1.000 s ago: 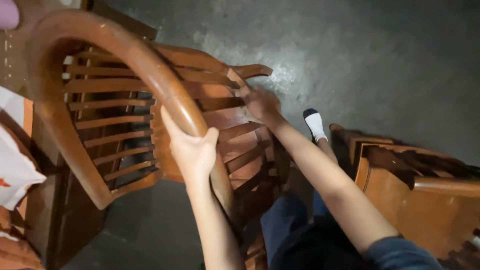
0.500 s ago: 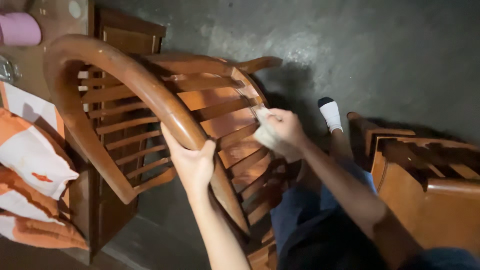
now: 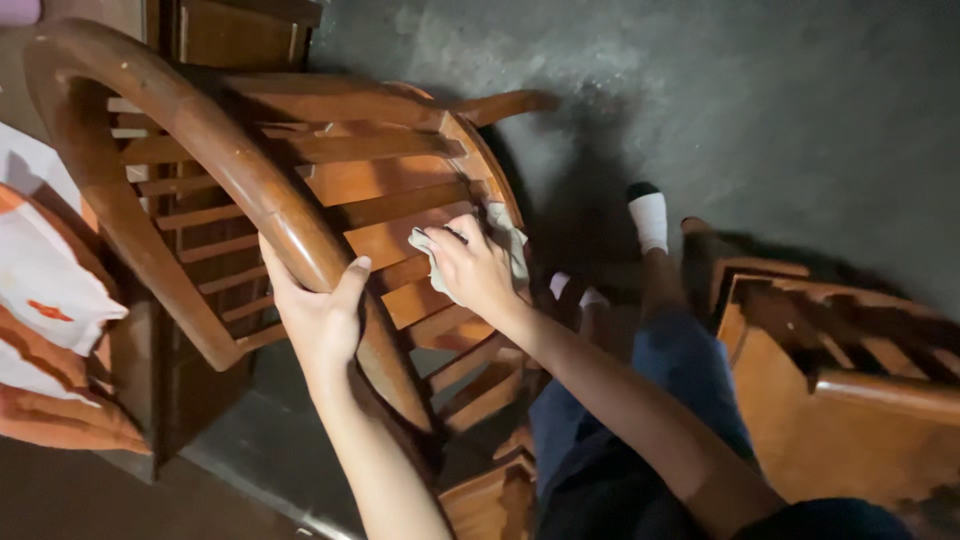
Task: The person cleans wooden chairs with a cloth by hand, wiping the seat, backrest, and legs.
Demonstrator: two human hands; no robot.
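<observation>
While the brown slatted wooden chair point(image 3: 330, 190) leans tilted over the grey concrete floor point(image 3: 760, 110), the left hand point(image 3: 318, 312) is wrapped around its curved, polished back rail, fingers and thumb closed on the wood to steady the frame. The right hand point(image 3: 470, 268) is bunched around a small pale crumpled cloth point(image 3: 505, 245), pressing it flat against the seat slats near the chair's right-hand edge, just below the rounded rim. That's a firm grip on both sides: one hand holds the chair, the other holds the rag against it.

How far along? Hard to call. The slats under and above the cloth show a warm sheen, but so does most of the seat, so I cannot tell wiped wood from unwiped. By my reading the cloth is working the middle slats of the seat, with the lower slats toward the person's legs, the thin back spindles on the left and the arm rail likely not reached; that is a judgement, not something the wood shows.

Around the action: a white-socked foot point(image 3: 649, 215) is planted on the floor just right of the chair, blue trousers below it. A second brown wooden chair point(image 3: 850, 390) sits at the right, well apart from the hands. On the left, an orange-and-white striped cushion point(image 3: 50, 330) rests against dark wooden furniture point(image 3: 235, 35) behind the chair's back rail.
</observation>
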